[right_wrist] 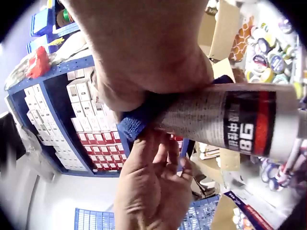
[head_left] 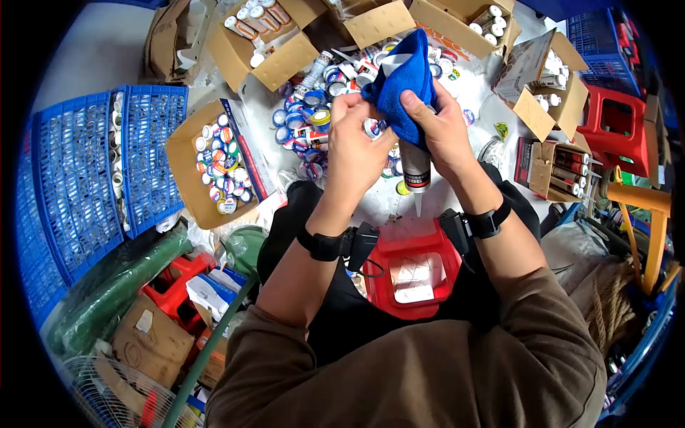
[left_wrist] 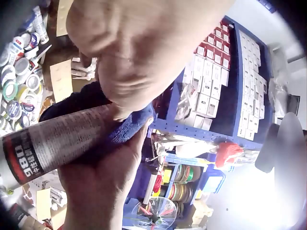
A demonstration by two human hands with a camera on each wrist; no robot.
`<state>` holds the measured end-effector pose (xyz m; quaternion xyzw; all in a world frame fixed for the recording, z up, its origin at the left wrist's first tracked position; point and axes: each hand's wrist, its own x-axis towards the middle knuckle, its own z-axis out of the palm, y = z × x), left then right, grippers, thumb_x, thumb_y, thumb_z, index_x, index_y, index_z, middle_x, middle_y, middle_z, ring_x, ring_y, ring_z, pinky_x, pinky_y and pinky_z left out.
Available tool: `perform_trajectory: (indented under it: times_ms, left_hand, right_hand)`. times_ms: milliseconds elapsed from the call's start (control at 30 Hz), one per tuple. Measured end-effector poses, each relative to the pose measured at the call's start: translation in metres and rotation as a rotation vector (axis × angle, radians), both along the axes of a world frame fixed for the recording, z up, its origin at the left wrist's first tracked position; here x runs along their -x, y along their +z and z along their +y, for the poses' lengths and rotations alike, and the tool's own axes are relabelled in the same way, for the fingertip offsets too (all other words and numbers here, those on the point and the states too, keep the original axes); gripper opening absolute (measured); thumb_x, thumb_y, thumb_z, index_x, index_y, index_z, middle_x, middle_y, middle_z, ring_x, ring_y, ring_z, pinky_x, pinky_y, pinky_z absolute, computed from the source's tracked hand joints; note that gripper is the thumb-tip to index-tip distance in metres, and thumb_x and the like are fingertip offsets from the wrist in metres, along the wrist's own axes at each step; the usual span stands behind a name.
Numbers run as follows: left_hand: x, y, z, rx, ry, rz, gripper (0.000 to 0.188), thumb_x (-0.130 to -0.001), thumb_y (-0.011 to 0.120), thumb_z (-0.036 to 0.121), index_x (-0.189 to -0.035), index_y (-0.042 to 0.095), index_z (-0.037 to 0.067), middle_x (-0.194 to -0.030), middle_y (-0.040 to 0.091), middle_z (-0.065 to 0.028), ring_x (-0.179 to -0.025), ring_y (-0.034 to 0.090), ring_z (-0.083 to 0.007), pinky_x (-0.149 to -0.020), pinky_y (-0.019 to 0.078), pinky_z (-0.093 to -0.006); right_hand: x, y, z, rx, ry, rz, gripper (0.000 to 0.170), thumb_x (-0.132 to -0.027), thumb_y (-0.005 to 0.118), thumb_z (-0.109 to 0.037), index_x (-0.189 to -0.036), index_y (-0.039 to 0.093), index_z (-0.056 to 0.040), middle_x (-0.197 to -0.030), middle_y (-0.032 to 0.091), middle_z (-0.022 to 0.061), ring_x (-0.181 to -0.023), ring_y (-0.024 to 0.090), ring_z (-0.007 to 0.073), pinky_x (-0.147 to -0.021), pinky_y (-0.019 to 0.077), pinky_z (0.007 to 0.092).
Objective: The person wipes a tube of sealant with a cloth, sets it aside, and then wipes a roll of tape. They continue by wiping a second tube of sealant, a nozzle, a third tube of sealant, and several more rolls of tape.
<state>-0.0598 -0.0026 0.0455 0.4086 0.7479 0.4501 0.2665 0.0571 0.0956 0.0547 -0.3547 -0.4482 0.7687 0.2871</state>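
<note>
A silver sealant cartridge [head_left: 416, 170] with a black and red label hangs nozzle down in front of the person in the head view. Its upper part is wrapped in a blue cloth [head_left: 405, 93]. Through the cloth the right hand [head_left: 448, 132] grips the cartridge, thumb lying over the front. From the other side the left hand [head_left: 354, 146] has its fingers bent at the cloth's edge, pinching it against the cartridge. In the right wrist view the left hand's thumb [right_wrist: 144, 151] meets the cloth beneath the cartridge; the cloth hides the cartridge's far end.
A heap of tape rolls and tubes [head_left: 314, 118] covers the floor ahead. Left stands a carton [head_left: 187, 167] of tape rolls beside blue crates [head_left: 151, 153]. Cartons of cartridges [head_left: 560, 167] line the right, near a red stool [head_left: 617, 132]. Another red stool [head_left: 414, 246] is between the legs.
</note>
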Motion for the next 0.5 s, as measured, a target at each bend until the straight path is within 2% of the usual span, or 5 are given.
perform_trajectory:
  times_ms: [100,133,233,400,500]
  left_hand:
    - [0.003,-0.026,-0.002,-0.177,0.105,-0.083,0.080,-0.066,0.089,0.015,-0.134,0.048,0.004,-0.134,0.046,-0.0131,-0.119,0.051,-0.0270,-0.097,0.0476,-0.0365]
    - [0.012,-0.026,-0.002,-0.133,0.038,-0.046,0.109,-0.055,0.092,0.018,-0.144,0.032,0.006,-0.138,0.040,-0.0189,-0.131,0.039,-0.0355,-0.109,0.0352,-0.0431]
    - [0.029,0.006,-0.002,-0.187,-0.293,-0.435,0.111,-0.063,0.087,0.005,-0.153,0.024,0.011,-0.146,0.041,-0.0150,-0.131,0.043,-0.0257,-0.109,0.0373,-0.0362]
    - [0.053,0.012,-0.016,-0.239,-0.392,-0.942,0.049,-0.093,0.052,0.017,-0.140,0.045,0.004,-0.123,0.056,-0.0057,-0.112,0.053,-0.0146,-0.093,0.0435,-0.0250]
    - [0.056,0.002,-0.018,-0.103,-0.247,-0.625,0.034,-0.102,0.052,0.027,-0.117,0.062,-0.001,-0.118,0.061,-0.0046,-0.097,0.057,-0.0108,-0.087,0.0439,-0.0250]
  right_hand:
    - [0.002,-0.003,-0.007,0.081,0.068,0.006,0.054,-0.092,0.070,-0.036,-0.127,0.054,0.0013,-0.107,0.067,0.0085,-0.092,0.064,0.0120,-0.081,0.0528,0.0272]
    - [0.000,-0.001,-0.009,0.082,0.122,-0.007,0.057,-0.094,0.065,-0.042,-0.129,0.053,0.0013,-0.108,0.066,0.0079,-0.092,0.063,0.0116,-0.082,0.0522,0.0266]
    - [-0.001,0.004,-0.020,0.142,0.241,-0.026,0.060,-0.095,0.063,-0.045,-0.132,0.051,0.0014,-0.110,0.065,0.0078,-0.093,0.063,0.0115,-0.083,0.0513,0.0258]
    - [-0.003,-0.005,-0.024,0.277,0.327,0.041,0.054,-0.093,0.067,-0.034,-0.130,0.050,0.0015,-0.108,0.066,0.0113,-0.090,0.067,0.0149,-0.079,0.0559,0.0278]
    - [-0.006,-0.004,-0.024,0.288,0.475,0.080,0.052,-0.091,0.071,-0.027,-0.129,0.051,0.0013,-0.108,0.066,0.0121,-0.091,0.067,0.0157,-0.080,0.0559,0.0279]
